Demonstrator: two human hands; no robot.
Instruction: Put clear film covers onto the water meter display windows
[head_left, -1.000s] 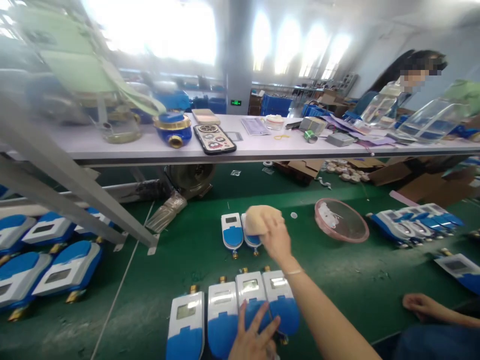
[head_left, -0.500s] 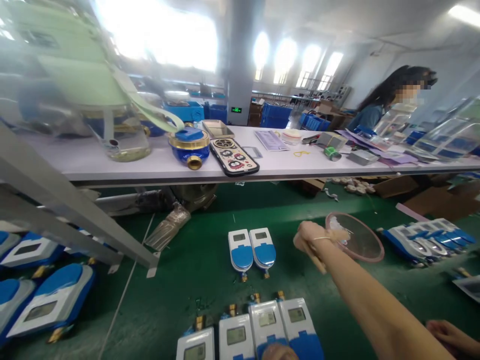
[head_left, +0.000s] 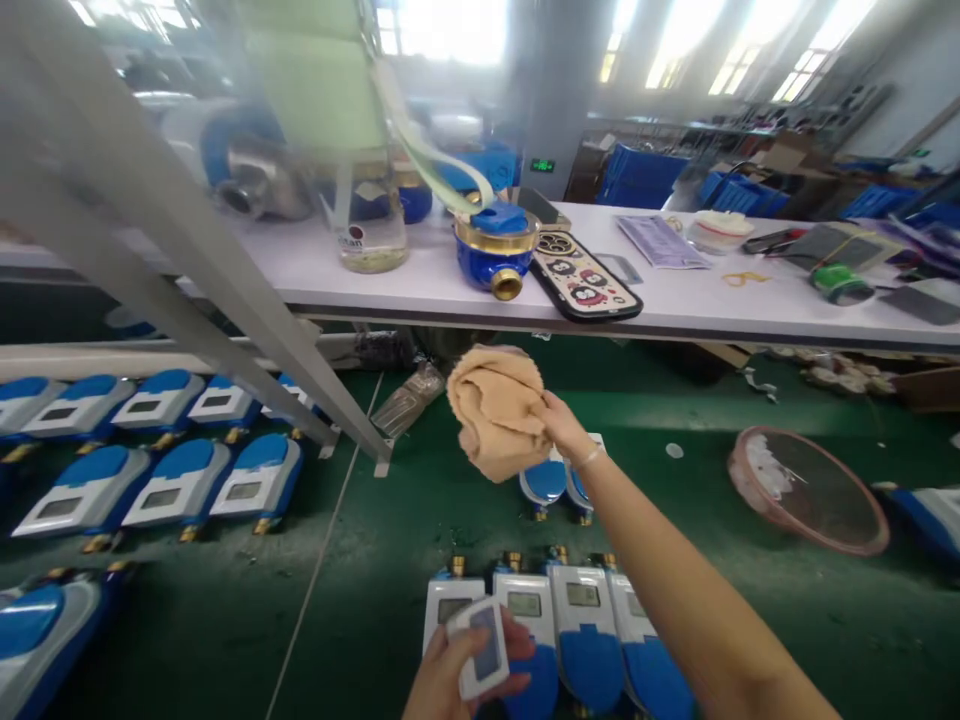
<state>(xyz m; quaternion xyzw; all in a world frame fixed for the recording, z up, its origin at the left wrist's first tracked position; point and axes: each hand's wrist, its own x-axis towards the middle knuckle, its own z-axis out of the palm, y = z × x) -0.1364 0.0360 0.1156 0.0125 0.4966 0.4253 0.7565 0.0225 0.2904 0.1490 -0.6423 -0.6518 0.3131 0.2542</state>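
My right hand (head_left: 562, 428) is closed on a bunched tan cloth (head_left: 496, 410), raised over the floor in front of the table. Low in the picture, my left hand (head_left: 450, 665) grips a small white piece with a grey window (head_left: 480, 648), tilted, thumb along its side. Below and beside it, a row of white and blue water meters (head_left: 589, 610) with brass fittings lies on the floor. Behind the cloth and my right forearm, two more meters (head_left: 545, 482) are partly hidden.
A white table (head_left: 420, 285) carries a blue-and-brass meter body (head_left: 495, 250), a phone (head_left: 589, 280) and a bottle (head_left: 371, 215). Metal legs (head_left: 225, 260) slant down at left, by further meters (head_left: 180, 485). A pink-rimmed basket (head_left: 810, 490) stands right.
My right hand has come left from beside the basket, with the tan cloth now plainly visible. My left hand has risen into view with the white piece. The view has turned right to left.
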